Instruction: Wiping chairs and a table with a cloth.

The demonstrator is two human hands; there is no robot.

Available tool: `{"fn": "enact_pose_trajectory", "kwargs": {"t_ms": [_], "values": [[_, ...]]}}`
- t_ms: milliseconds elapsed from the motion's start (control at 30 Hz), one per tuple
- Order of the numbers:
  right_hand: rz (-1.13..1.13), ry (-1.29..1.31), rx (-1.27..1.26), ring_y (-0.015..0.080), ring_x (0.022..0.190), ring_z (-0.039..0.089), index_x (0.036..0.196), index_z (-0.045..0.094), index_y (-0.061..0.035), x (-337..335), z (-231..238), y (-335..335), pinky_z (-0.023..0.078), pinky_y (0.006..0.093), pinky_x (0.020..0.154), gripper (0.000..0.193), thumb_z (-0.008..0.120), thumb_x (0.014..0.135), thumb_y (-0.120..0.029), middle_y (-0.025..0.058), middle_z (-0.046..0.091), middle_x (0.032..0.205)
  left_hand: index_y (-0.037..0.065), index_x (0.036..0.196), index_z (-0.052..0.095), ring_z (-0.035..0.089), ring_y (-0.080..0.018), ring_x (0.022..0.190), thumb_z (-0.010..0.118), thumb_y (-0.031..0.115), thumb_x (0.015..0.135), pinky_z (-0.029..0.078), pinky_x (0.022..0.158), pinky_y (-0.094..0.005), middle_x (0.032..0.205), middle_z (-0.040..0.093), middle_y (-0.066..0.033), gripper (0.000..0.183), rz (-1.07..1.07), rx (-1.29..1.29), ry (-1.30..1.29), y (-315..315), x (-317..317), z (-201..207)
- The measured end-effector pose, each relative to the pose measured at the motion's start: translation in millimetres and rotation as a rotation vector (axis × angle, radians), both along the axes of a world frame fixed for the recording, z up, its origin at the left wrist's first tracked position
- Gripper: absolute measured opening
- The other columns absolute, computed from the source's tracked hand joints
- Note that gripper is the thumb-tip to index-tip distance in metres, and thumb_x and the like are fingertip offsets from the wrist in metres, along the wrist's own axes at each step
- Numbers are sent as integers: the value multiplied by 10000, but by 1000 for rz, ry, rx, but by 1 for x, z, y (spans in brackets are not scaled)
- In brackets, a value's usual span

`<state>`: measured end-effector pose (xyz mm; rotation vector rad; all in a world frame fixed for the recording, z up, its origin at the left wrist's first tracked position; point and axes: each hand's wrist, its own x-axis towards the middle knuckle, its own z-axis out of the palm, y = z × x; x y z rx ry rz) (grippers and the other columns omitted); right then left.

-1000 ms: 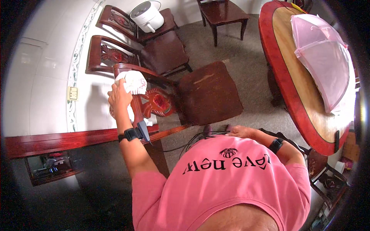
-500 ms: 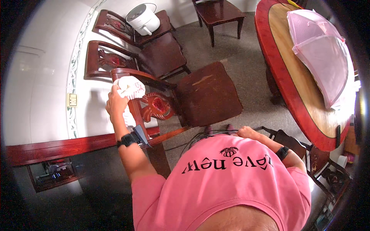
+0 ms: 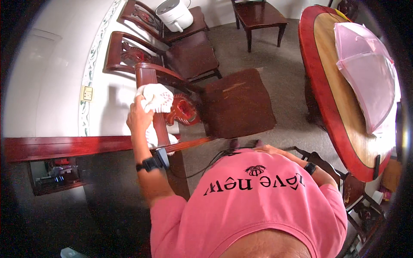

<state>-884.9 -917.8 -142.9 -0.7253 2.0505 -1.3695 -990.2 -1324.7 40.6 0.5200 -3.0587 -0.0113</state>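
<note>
My left hand (image 3: 141,117) is closed on a bunched white cloth (image 3: 158,98) with a faint reddish pattern. The cloth presses against the top rail of a dark red wooden chair's back (image 3: 160,129), and its lower folds hang beside the rail under my wrist. Carved openwork (image 3: 183,111) fills the middle of that back. The chair's worn brown seat (image 3: 241,103) extends to the right. Close to my waist, my right hand (image 3: 269,149) is partly covered by my pink shirt, so its fingers are hidden.
Two more chairs line the left wall; a white air fryer (image 3: 175,16) sits on the farther seat (image 3: 195,21). Another chair (image 3: 262,17) stands at the back. On the right is an oval table (image 3: 327,73) with a pink mesh food cover (image 3: 365,77). Dark cables (image 3: 211,161) hang near my waist.
My left hand and the cloth have slid along the chair's top rail toward me. The right hand has drawn in closer behind the shirt. The whole view has shifted slightly.
</note>
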Motion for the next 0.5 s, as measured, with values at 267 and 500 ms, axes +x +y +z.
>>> {"fn": "enact_pose_trajectory", "kwargs": {"t_ms": [267,500], "values": [[41,272,29,346,649,574,874,616,-41,5,-3,13,474,404,592,329,426,862,-310,177,595,718,194,1083,376,537,-384,914,653,206,670,437,744,-462,1027,524,-156,497,102,-3,-72,22,41,11],[-43,133,277,323,614,576,899,632,-152,15,10,28,473,395,567,222,461,843,-282,128,599,707,182,1064,391,543,-370,921,637,207,671,439,751,-453,1034,533,-149,464,99,-63,-106,14,-6,5]]}}
